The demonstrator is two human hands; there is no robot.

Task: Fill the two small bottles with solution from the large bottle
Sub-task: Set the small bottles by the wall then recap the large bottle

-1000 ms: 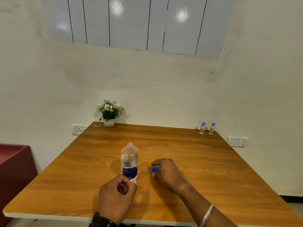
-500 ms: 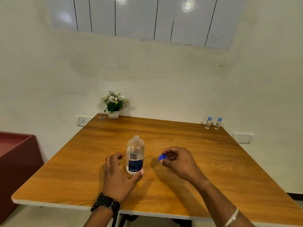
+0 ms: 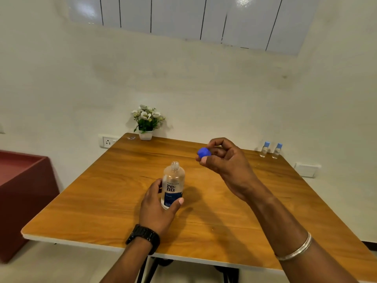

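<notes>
Cap off, large bottle steadied — small bottles not yet fetched.
My left hand (image 3: 157, 207) grips the renu solution bottle (image 3: 173, 185) upright on the bench (image 3: 234, 221); right-hand fingers (image 3: 214, 145) pinch the blue cap (image 3: 204, 152) — I'd park it nearby, then fetch the two small capped bottles (image 3: 271, 150).

Potted white flowers (image 3: 147, 121) on wooden table (image 3: 114, 193); wall socket (image 3: 107, 141); red cabinet (image 3: 22, 193).

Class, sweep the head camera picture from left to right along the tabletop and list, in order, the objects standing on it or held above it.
Potted flowers → large bottle, gripped by the left hand → blue cap, pinched in the right hand → two small bottles, both capped.
</notes>
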